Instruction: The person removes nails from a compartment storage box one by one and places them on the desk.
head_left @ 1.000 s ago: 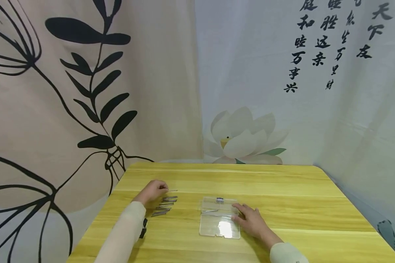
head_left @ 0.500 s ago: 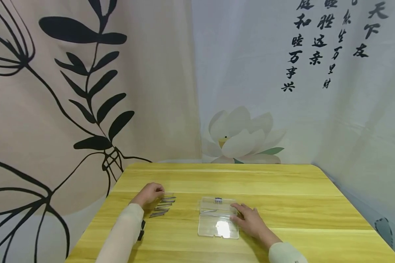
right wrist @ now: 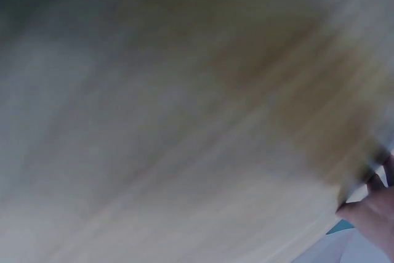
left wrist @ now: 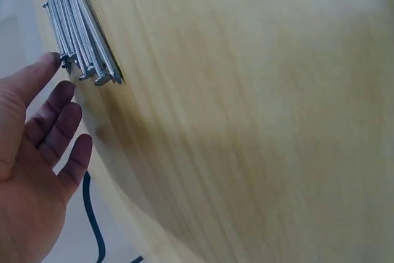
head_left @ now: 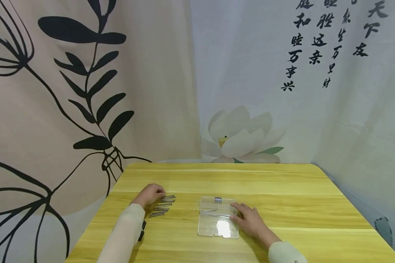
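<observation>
At the left of the table, my left hand (head_left: 150,194) pinches the end of a nail at the far end of a row of several steel nails (head_left: 159,212). The left wrist view shows the thumb against the heads of the nails (left wrist: 83,29), the other fingers bent beside it. An opened clear plastic box (head_left: 214,231) lies flat near the middle of the table, with a thin nail (head_left: 209,210) in its far half. My right hand (head_left: 250,220) rests at the box's right edge, thumb and fingers extended against it. In the right wrist view this hand (right wrist: 372,210) is partly cut off.
The wood-grain table (head_left: 283,197) has rounded far corners. Behind it hangs a printed curtain (head_left: 164,91) with dark plants, a pale lotus and writing. A small blue label (head_left: 218,200) marks the box's far edge.
My left hand has lowered the nail from beyond the row to the row's far end, beside the other nails. My right hand has stayed at the box.
</observation>
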`<state>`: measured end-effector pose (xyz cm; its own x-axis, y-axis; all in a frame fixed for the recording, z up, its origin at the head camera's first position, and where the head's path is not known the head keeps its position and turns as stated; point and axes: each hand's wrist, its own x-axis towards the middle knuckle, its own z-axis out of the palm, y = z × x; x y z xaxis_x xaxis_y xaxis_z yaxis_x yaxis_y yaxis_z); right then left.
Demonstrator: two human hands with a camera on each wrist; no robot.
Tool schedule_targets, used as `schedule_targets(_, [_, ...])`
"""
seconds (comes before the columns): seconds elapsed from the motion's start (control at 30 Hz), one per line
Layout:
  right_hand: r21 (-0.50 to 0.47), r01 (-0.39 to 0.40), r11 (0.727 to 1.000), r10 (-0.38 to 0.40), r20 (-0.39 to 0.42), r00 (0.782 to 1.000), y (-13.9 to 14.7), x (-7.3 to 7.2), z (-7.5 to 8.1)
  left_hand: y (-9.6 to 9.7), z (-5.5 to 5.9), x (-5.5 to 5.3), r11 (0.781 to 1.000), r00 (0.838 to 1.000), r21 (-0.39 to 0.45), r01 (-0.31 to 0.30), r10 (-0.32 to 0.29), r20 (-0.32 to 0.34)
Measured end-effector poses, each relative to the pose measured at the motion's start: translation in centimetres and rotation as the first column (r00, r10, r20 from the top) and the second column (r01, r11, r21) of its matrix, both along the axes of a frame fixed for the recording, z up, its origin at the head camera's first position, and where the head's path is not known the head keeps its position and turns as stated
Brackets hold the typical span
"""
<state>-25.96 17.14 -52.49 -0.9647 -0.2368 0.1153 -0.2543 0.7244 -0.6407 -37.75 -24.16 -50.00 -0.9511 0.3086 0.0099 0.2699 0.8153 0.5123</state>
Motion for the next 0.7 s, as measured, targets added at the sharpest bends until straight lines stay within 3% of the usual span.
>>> schedule_targets(0.37, [0.007, 0.0, 1.0, 0.0, 0.003, 1.0, 0.0, 0.0, 0.1, 0.9, 1.5, 0.3, 0.998, 0.999, 0.045, -0.033, 0.031, 0.044])
schedule_targets(0.57, [0.011, -0.002, 1.0, 0.002, -0.003, 1.0, 0.0, -0.1, -0.1, 2.5, 2.4, 0.1, 0.996, 1.0, 0.092, 0.018, -0.02, 0.013])
schedule_targets(0.7, [0.014, -0.002, 1.0, 0.002, -0.012, 1.0, 0.1, -0.2, -0.3, 4.0, 2.7, 0.4, 0.984, 0.998, 0.171, 0.045, -0.053, 0.042])
